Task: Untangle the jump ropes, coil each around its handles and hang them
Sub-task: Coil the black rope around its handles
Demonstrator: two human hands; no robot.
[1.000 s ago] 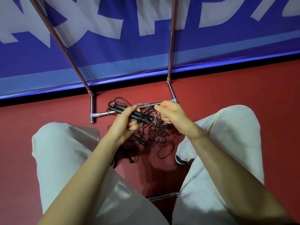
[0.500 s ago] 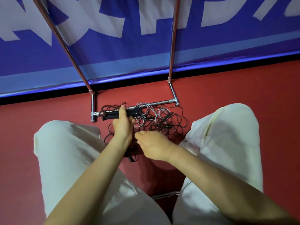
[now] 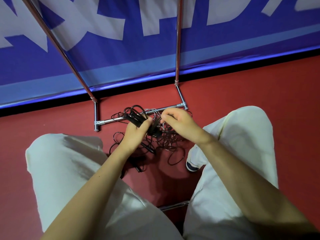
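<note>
My left hand (image 3: 136, 131) grips a pair of black jump rope handles (image 3: 133, 116) with rope coiled round them, held above the floor. My right hand (image 3: 176, 121) is just to the right, fingers curled and pinching a thin rope strand beside the handles. Below both hands a tangle of thin black and grey ropes (image 3: 166, 142) lies on the red floor between my knees. Another black handle (image 3: 149, 148) lies in the tangle.
A chrome rack's base bar (image 3: 112, 120) crosses the floor behind the tangle, with two uprights (image 3: 177, 49) rising against a blue and white banner (image 3: 121, 49). My knees in white trousers flank the ropes. A shoe (image 3: 192, 163) shows at right.
My right hand rose from low near the floor to beside the handles. My left hand lifted the handles and tilted them, with more rope wound round them.
</note>
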